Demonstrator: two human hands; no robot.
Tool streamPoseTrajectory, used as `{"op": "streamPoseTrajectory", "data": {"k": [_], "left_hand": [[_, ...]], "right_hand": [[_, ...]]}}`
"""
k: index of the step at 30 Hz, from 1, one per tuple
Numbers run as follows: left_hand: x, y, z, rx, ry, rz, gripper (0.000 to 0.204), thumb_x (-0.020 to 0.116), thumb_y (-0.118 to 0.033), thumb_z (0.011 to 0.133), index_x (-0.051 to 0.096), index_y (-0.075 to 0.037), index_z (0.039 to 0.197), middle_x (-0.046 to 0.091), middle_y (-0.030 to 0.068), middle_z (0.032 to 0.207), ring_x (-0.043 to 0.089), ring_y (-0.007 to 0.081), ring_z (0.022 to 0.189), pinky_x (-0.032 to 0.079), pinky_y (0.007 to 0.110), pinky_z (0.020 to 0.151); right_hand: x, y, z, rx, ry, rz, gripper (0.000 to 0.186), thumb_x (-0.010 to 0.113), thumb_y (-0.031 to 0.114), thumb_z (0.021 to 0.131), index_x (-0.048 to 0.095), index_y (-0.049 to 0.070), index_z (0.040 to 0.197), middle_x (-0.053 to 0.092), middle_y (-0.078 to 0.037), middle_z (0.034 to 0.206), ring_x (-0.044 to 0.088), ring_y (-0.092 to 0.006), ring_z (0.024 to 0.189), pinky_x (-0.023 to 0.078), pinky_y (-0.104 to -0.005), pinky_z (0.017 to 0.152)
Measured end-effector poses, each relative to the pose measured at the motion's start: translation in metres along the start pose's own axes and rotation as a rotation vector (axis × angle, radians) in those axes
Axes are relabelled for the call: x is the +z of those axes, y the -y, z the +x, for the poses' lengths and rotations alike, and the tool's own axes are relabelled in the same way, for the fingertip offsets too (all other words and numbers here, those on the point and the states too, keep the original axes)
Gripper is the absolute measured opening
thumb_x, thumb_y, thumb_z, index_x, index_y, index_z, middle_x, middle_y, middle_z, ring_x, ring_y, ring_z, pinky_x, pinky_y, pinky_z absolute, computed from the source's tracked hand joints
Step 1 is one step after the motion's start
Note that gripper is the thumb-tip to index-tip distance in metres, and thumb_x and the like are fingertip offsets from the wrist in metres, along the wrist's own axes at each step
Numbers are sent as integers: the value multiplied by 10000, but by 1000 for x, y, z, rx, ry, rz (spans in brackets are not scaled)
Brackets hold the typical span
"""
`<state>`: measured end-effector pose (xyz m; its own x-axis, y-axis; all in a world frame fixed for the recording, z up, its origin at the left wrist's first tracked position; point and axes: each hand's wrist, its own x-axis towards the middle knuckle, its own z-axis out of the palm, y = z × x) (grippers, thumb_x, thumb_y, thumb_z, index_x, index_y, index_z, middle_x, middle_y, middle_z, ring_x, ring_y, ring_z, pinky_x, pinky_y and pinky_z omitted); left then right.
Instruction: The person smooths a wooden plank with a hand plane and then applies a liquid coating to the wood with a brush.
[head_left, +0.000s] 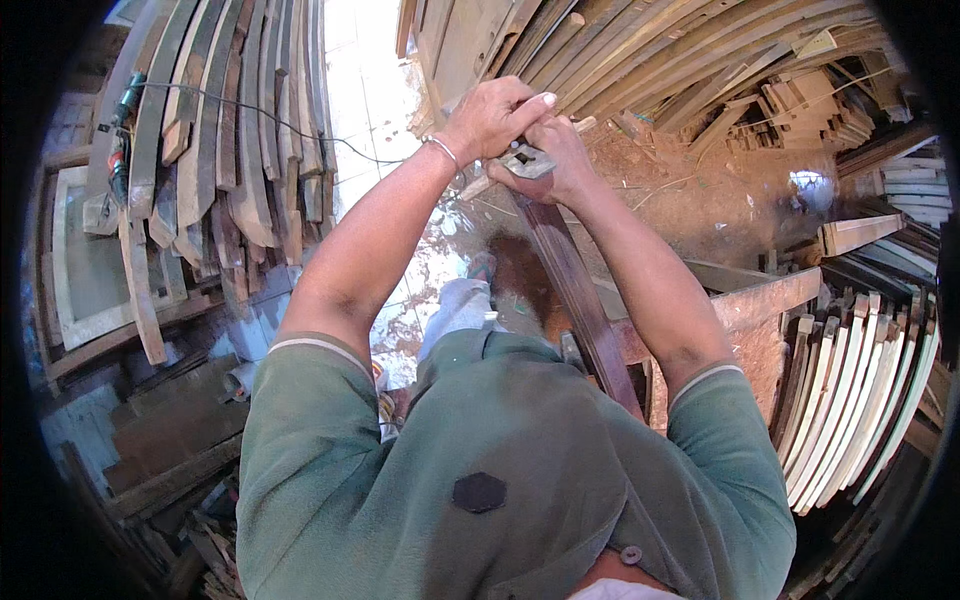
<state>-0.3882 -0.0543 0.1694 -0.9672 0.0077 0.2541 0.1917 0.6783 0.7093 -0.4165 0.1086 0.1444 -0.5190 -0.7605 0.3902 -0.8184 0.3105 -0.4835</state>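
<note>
My left hand [488, 118] and my right hand [566, 160] are together at the far end of my reach, arms stretched out. Both are closed around what looks like a wooden hand plane [527, 160], its cross handle poking out at the sides. Fingers cover much of the tool. It rests at the far end of a long dark-brown wooden plank [575, 290], which runs back toward my right hip. My left wrist wears a light bangle.
Long timber pieces [225, 130] lie stacked at left, with a corded green power tool [122, 135] on them. More planks [640, 50] fill the far right. Strips [840, 400] stand at right. Sawdust [660, 190] covers the floor. A cable [270, 112] crosses at left.
</note>
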Motion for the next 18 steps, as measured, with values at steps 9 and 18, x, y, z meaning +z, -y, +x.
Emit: {"op": "streamPoseTrajectory", "data": {"k": [9,18], "left_hand": [[89,-118,-81,314,71,-90,386,645,-445,825,671,-63,779,566,103,731,585,298,723,465,402,673],[8,17,21,197,-25,-48,344,588,-387,877,673,-56,843,619,124,815,607,303,778,481,392,694]], "right_hand": [[-49,35,-209,279,222,-313,589,777,391,646,623,145,1158,593,-153,1160,552,-330,1060,455,-445,849],[-8,6,10,216,173,-66,590,786,390,677,610,75,1143,601,-177,1149,546,-394,1058,440,-474,879]]}}
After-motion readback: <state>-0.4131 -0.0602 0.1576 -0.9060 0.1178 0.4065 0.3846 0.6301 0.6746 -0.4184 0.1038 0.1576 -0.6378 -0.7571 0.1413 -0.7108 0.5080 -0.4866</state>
